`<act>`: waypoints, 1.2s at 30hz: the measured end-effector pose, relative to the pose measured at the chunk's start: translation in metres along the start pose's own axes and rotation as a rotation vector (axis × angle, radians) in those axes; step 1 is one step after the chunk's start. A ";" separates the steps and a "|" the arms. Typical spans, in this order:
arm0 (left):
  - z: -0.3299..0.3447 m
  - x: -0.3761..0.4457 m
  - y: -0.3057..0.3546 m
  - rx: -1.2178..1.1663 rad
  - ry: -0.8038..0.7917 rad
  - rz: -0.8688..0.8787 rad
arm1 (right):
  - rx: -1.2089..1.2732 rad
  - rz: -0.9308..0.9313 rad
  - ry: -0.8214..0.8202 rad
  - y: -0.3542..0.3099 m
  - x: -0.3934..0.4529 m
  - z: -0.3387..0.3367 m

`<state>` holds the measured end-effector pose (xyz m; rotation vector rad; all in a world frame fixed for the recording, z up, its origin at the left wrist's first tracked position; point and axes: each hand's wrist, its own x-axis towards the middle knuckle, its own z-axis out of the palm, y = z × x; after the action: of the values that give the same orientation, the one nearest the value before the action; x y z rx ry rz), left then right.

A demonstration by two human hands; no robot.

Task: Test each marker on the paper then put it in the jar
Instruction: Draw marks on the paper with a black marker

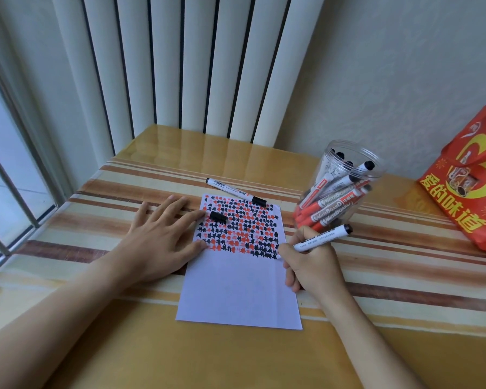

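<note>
Right hand (310, 262) grasping marker (321, 238), tip on paper (239, 290); left hand (163, 237) flat, released

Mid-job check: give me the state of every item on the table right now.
Left hand: flat, pinning the paper's edge.
Right hand: gripping a marker.
Held marker: uncapped, tip at the paper.
Loose cap: lying on the paper.
Paper: top half covered with marks.
Spare marker: capped, lying.
Jar: open, holding markers.

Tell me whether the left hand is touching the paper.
Touching. The head view shows the left hand lying flat, thumb and index fingertips resting on the paper's left edge.
</note>
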<state>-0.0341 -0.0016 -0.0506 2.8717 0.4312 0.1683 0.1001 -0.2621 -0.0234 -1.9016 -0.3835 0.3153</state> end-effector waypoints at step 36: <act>-0.004 0.007 0.048 -0.321 0.355 0.362 | 0.387 -0.235 -0.195 -0.011 -0.020 0.019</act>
<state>-0.0147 -0.0433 -0.0349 2.5717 -0.0630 0.7437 0.0728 -0.2504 -0.0195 -1.4359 -0.6229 0.3881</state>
